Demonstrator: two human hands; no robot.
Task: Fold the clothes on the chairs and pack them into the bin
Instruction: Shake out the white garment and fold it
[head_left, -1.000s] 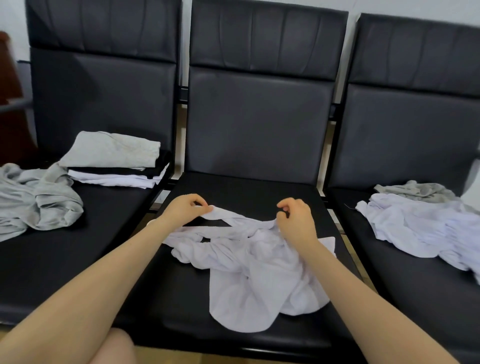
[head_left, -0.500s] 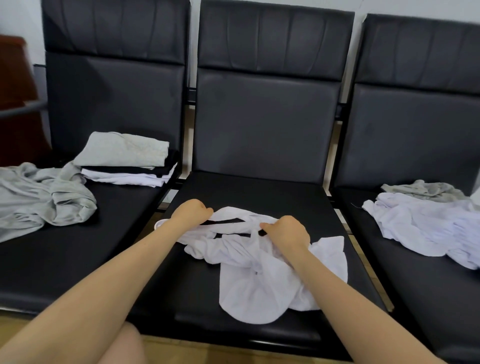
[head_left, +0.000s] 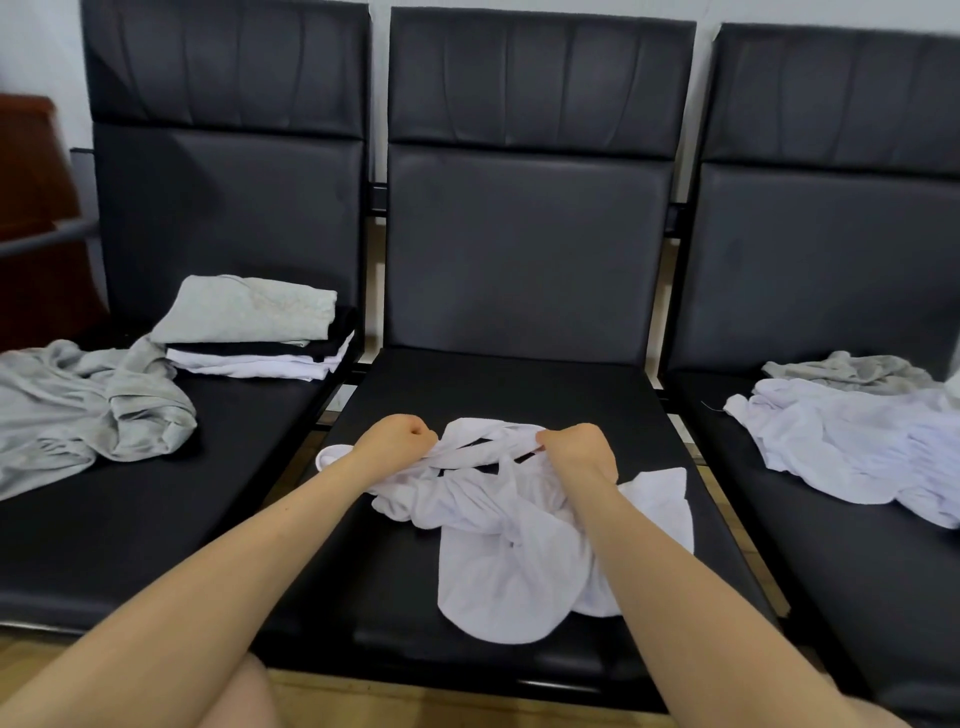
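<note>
Both hands are gripping a crumpled white garment (head_left: 511, 540) lying on the middle chair seat (head_left: 613, 395): left hand (head_left: 397, 439) at 10 o'clock of it, right hand (head_left: 576, 449) at 12 o'clock, each clenched on a strap. The fabric appears light, limp and prone to bunching; holding the strap ends should be spreading it flat.

Three black chairs (head_left: 524, 384) carry a folded stack (head_left: 254, 327), grey garment (head_left: 88, 405), white top (head_left: 509, 540) and white heap (head_left: 857, 447)
</note>
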